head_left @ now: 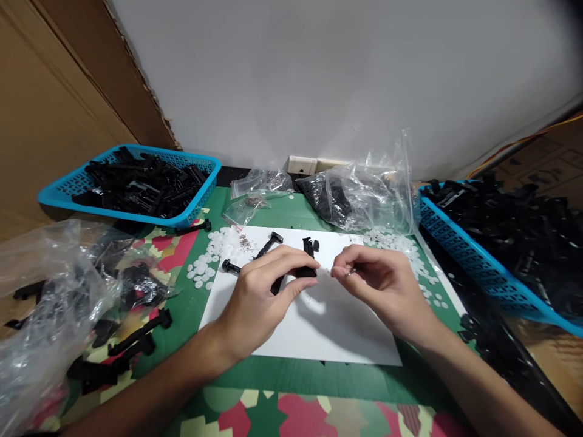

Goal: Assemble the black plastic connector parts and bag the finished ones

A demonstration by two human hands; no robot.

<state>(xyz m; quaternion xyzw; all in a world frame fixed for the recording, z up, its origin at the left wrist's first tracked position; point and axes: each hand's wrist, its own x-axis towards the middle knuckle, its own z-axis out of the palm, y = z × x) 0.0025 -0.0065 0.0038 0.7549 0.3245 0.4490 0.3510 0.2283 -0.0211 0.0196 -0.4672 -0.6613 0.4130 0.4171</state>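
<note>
My left hand (262,294) pinches a small black plastic part (304,272) over a white sheet of paper (319,328). My right hand (378,282) is closed in a pinch close beside it, holding a tiny metal piece (350,272) too small to name. More black parts (268,244) lie on the sheet behind my hands, one upright (310,246). White washers (214,252) are scattered at the sheet's left and right edges, near a small heap of metal springs (246,242).
Blue baskets full of black parts stand at back left (59,194) and at right (473,261). Clear plastic bags lie at left (40,303) and at the back (364,188). Loose black parts (136,340) rest on the patterned mat. A wall rises behind.
</note>
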